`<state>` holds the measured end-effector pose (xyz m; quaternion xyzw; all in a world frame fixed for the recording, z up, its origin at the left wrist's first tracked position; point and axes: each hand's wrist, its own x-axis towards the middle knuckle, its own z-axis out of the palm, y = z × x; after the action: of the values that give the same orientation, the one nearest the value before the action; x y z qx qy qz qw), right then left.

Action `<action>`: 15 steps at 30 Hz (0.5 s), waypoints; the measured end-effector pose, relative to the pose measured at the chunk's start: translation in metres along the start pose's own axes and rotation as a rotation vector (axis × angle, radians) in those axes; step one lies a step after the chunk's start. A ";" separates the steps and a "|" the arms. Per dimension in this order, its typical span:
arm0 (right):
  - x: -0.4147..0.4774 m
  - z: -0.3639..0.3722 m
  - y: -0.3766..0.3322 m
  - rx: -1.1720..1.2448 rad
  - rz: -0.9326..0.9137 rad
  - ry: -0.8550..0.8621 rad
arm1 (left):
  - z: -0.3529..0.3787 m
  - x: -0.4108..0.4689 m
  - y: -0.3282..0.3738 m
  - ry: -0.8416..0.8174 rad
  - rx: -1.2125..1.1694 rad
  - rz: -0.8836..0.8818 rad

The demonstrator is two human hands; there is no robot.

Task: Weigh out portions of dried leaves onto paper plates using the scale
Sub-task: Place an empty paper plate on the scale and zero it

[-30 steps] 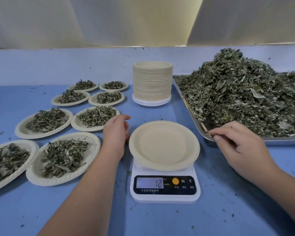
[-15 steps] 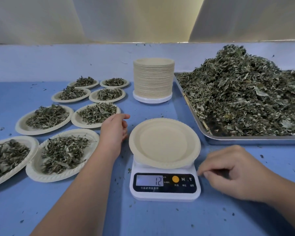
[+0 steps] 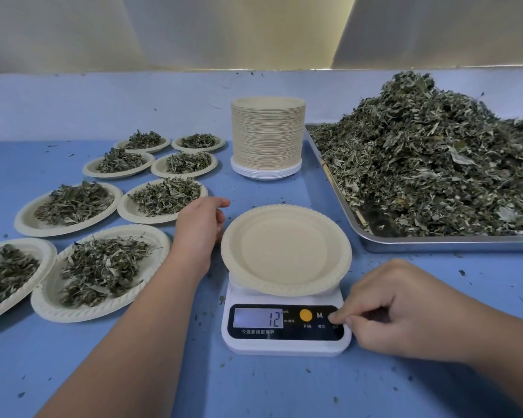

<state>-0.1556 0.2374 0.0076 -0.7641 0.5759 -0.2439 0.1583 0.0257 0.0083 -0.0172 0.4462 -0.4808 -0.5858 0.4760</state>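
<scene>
An empty paper plate (image 3: 286, 250) sits on the white scale (image 3: 286, 342), whose display reads 12. My right hand (image 3: 405, 309) has its fingers curled, and one fingertip presses the rightmost button on the scale's black panel. My left hand (image 3: 200, 227) rests on the table just left of the empty plate, fingers relaxed, holding nothing. A big heap of dried leaves (image 3: 435, 164) fills a metal tray (image 3: 435, 243) at the right.
Several paper plates with leaf portions (image 3: 103, 267) lie on the blue table at the left. A tall stack of empty plates (image 3: 267, 137) stands behind the scale. Leaf crumbs dot the tabletop.
My right hand moved from the tray's front edge down and left to the scale's button panel. My left hand stayed beside the plate. The display still reads 12.
</scene>
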 end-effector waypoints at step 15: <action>0.049 -0.059 0.038 -0.232 0.389 0.624 | 0.001 0.007 -0.002 0.014 -0.052 -0.021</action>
<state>-0.2080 0.1817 0.0463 -0.5425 0.7542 -0.3634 -0.0687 0.0238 0.0017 -0.0192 0.4427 -0.4574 -0.5998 0.4848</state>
